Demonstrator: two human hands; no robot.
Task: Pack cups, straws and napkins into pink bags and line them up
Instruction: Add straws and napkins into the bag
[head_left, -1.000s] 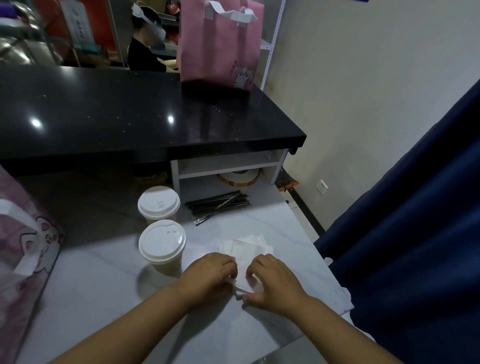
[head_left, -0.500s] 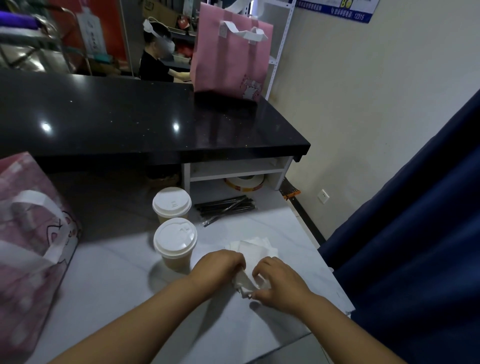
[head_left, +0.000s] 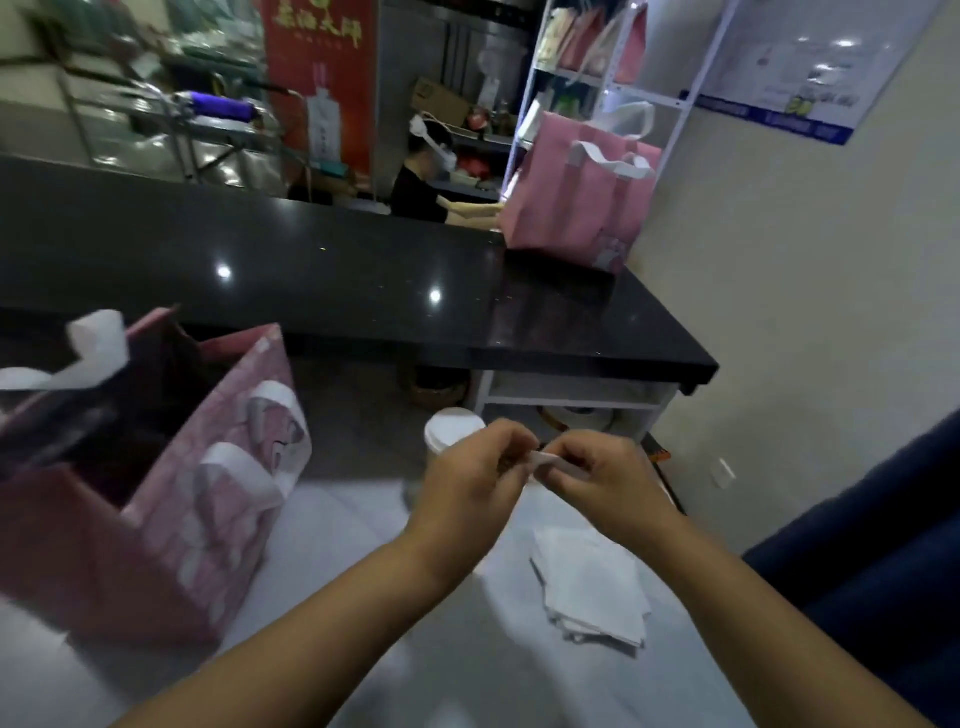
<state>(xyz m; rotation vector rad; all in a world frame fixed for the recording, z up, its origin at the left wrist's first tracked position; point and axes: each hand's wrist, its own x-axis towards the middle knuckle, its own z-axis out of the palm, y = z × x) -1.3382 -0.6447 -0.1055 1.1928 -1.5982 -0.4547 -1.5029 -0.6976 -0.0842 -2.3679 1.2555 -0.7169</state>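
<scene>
My left hand (head_left: 470, 491) and my right hand (head_left: 605, 483) are raised above the white table, and between their fingertips they pinch a small folded white napkin (head_left: 545, 460). A stack of white napkins (head_left: 592, 587) lies on the table below my right forearm. One lidded paper cup (head_left: 448, 428) shows behind my left hand; the second cup and the straws are hidden by my hands. An open pink bag (head_left: 171, 499) with white handles stands at the left on the table. Another pink bag (head_left: 576, 202) stands on the black counter at the back.
The black counter (head_left: 337, 291) runs across the back above a white shelf (head_left: 571, 400). A person sits behind it. A dark blue curtain (head_left: 857, 561) hangs at the right, close to the table's edge. White shelving (head_left: 587, 73) stands at the far wall.
Both hands lifted off the napkin stack with one napkin pinched between them. The view swung up and left, bringing the open pink bag fully into sight.
</scene>
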